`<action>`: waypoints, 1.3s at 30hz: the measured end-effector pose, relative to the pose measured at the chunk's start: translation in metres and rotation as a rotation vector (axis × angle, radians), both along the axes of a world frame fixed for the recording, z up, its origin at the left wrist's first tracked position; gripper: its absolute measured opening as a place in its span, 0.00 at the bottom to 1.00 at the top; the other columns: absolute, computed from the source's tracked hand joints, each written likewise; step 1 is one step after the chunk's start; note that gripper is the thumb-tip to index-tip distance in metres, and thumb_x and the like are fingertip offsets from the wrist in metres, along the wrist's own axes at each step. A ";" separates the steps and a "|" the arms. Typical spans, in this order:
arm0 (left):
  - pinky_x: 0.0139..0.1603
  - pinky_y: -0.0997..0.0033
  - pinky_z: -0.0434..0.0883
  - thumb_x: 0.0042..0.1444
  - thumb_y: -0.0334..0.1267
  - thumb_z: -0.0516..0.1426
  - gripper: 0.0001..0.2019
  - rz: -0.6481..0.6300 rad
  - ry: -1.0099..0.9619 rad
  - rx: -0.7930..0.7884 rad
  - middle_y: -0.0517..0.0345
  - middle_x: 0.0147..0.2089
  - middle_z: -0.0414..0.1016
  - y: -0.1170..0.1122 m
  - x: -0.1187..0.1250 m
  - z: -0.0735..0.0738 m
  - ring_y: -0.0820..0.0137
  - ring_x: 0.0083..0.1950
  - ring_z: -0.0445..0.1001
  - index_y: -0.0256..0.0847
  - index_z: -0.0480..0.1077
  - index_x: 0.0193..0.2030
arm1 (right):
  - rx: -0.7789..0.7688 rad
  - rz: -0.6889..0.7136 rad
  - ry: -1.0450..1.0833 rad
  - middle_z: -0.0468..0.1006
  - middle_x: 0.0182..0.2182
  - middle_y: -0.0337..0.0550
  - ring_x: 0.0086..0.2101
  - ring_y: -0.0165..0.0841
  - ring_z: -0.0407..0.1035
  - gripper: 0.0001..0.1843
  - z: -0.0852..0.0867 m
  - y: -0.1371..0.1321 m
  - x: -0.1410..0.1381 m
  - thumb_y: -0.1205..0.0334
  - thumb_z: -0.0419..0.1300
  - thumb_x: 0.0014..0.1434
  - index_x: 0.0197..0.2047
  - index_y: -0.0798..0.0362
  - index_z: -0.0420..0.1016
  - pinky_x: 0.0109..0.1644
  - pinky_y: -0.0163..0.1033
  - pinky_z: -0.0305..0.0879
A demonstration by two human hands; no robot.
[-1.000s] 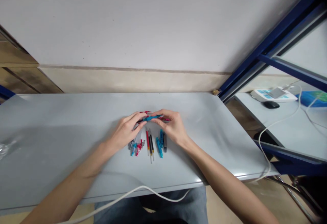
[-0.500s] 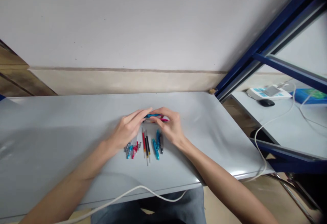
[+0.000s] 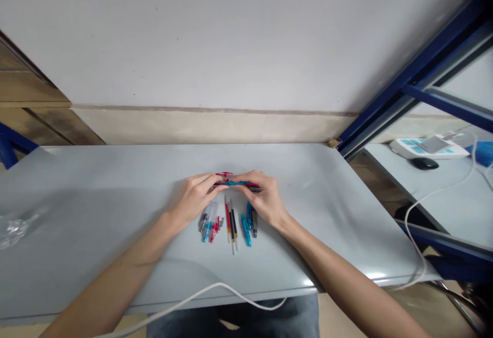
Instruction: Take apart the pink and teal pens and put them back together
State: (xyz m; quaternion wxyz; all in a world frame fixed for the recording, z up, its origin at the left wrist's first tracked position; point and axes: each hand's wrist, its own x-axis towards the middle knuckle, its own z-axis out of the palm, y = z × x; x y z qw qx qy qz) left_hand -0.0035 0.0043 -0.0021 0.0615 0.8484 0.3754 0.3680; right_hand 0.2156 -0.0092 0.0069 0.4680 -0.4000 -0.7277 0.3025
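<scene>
Now | left hand [image 3: 194, 200], right hand [image 3: 266, 200] palms down | pinching blue pen [image 3: 235, 183] (level)

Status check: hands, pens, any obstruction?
Left hand and right hand both pinch blue and red plastic pens. Loose coloured pen parts on grey table between wrists. White cable at near edge, apart.
</scene>
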 end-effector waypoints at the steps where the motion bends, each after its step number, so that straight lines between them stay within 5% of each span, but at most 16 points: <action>1: 0.39 0.68 0.75 0.68 0.41 0.58 0.08 0.001 0.000 -0.009 0.57 0.37 0.80 0.000 0.000 0.000 0.69 0.37 0.79 0.39 0.74 0.43 | -0.002 -0.004 -0.004 0.86 0.44 0.40 0.45 0.39 0.77 0.11 0.000 0.000 0.000 0.67 0.64 0.65 0.46 0.44 0.84 0.55 0.49 0.67; 12: 0.45 0.63 0.74 0.71 0.32 0.52 0.10 -0.081 0.114 0.109 0.51 0.44 0.78 -0.003 0.003 0.005 0.65 0.43 0.76 0.38 0.72 0.53 | -0.021 -0.128 -0.024 0.84 0.33 0.41 0.35 0.37 0.72 0.05 0.004 -0.001 -0.001 0.61 0.66 0.64 0.41 0.47 0.85 0.46 0.45 0.66; 18: 0.44 0.63 0.73 0.69 0.31 0.55 0.06 -0.075 0.103 0.211 0.52 0.42 0.79 -0.005 0.006 0.008 0.65 0.43 0.76 0.38 0.73 0.48 | -0.100 -0.109 -0.137 0.74 0.20 0.38 0.27 0.34 0.65 0.22 0.004 -0.001 -0.001 0.51 0.58 0.70 0.26 0.50 0.77 0.42 0.42 0.63; 26: 0.42 0.62 0.70 0.71 0.37 0.53 0.09 0.010 0.154 0.128 0.54 0.39 0.81 -0.003 0.005 0.006 0.64 0.41 0.75 0.40 0.74 0.47 | -0.256 -0.082 0.135 0.85 0.39 0.45 0.40 0.39 0.77 0.11 -0.002 0.006 0.000 0.53 0.68 0.61 0.40 0.51 0.84 0.46 0.42 0.70; 31: 0.47 0.60 0.70 0.69 0.36 0.56 0.07 -0.035 0.123 0.149 0.52 0.42 0.80 -0.007 0.005 0.009 0.63 0.46 0.73 0.38 0.73 0.49 | -0.307 -0.091 0.057 0.77 0.21 0.40 0.25 0.32 0.68 0.20 0.002 0.003 -0.001 0.48 0.63 0.64 0.27 0.54 0.81 0.32 0.38 0.62; 35: 0.47 0.60 0.69 0.70 0.40 0.56 0.12 0.034 0.144 0.085 0.52 0.43 0.80 -0.005 0.004 0.010 0.61 0.47 0.72 0.39 0.72 0.55 | -0.297 -0.120 0.141 0.84 0.31 0.43 0.31 0.34 0.72 0.13 0.005 0.006 0.002 0.51 0.68 0.60 0.37 0.53 0.85 0.36 0.38 0.66; 39: 0.47 0.60 0.68 0.71 0.36 0.54 0.07 0.021 0.122 0.060 0.54 0.41 0.80 -0.001 0.001 0.006 0.63 0.46 0.71 0.40 0.74 0.47 | -0.317 -0.142 0.151 0.84 0.32 0.44 0.30 0.34 0.72 0.12 0.005 0.009 0.003 0.52 0.70 0.57 0.36 0.53 0.84 0.35 0.38 0.66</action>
